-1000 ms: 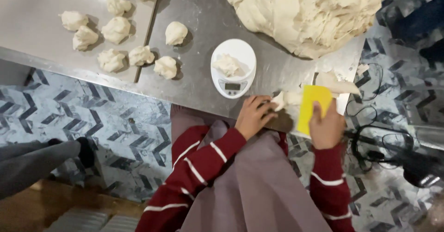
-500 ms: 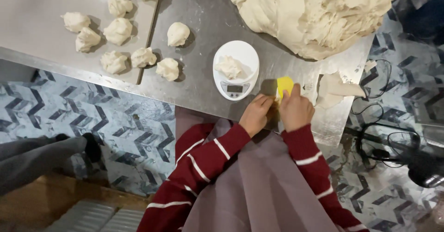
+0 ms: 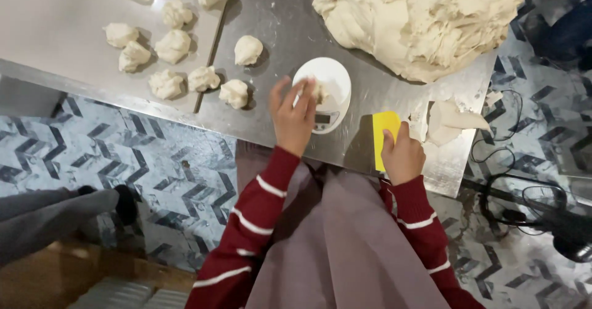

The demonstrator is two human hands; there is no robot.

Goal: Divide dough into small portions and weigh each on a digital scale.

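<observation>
My left hand (image 3: 294, 115) reaches over the round white kitchen scale (image 3: 330, 81) and its fingers rest on a small piece of dough (image 3: 317, 91) lying on the pan. My right hand (image 3: 402, 154) grips a yellow plastic dough scraper (image 3: 385, 131), held upright on the steel table near its front edge. A flat cut scrap of dough (image 3: 449, 121) lies just right of the scraper. A very large mass of dough (image 3: 425, 19) fills the table's far right.
Several portioned dough balls (image 3: 173, 46) lie on the steel table (image 3: 277, 13) and a grey tray at left. Patterned floor tiles show below the table edge. Black cables (image 3: 512, 192) trail on the floor at right. Another person's dark leg and shoe (image 3: 74, 213) stand at lower left.
My left hand moved from beside the scraper up to the scale and onto the dough piece. My right hand shifted right with the scraper, away from the left hand.
</observation>
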